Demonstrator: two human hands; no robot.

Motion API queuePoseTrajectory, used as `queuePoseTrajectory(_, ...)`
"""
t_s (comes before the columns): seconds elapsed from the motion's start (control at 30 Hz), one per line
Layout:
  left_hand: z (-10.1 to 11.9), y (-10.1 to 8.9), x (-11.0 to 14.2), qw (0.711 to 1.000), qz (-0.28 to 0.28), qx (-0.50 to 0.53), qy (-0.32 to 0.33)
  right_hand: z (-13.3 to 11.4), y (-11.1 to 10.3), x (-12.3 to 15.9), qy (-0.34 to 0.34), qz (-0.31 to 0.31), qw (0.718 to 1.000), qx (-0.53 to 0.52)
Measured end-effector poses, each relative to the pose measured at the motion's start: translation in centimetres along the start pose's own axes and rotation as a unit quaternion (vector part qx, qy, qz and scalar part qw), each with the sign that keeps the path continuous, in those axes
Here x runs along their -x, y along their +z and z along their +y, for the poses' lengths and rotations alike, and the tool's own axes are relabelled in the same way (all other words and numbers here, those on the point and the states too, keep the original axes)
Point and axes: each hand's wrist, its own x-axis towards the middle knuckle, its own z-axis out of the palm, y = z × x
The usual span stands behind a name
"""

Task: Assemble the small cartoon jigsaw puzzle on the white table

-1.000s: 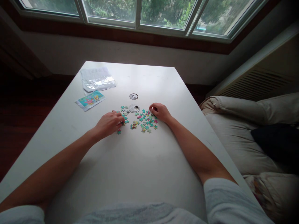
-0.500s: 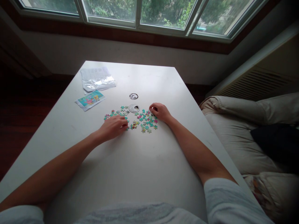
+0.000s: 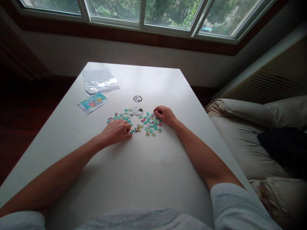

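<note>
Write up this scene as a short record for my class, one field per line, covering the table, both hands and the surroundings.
Surface: white table
Pieces: many small, mostly teal puzzle pieces, scattered
Left hand: over the left part of the pieces, fingers bent; grip unclear
Right hand: at the pieces' right edge, fingers curled; grip unclear
Picture: teal card, lying flat, left of the pieces
Packaging: clear plastic bag, beyond the card
Background: window with greenery outside
Right side: pale sofa
</note>
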Motion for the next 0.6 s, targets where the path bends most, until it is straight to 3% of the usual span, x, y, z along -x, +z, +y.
queuePoseTrajectory(0.13,-0.6,0.0,0.1,1.000,0.017,-0.014,-0.019,-1.9,-0.2,0.0,-0.033,-0.001,0.999,0.006)
queuePoseTrajectory(0.43,-2.0,0.0,-0.2,0.993,0.054,-0.062,-0.085,-11.1,2.4,2.2,-0.191,-0.091,0.975,0.068)
queuePoseTrajectory(0.6,-2.5,0.5,-0.4,0.989,0.081,-0.055,-0.108,-12.7,3.8,3.1,-0.182,-0.069,0.972,0.134)
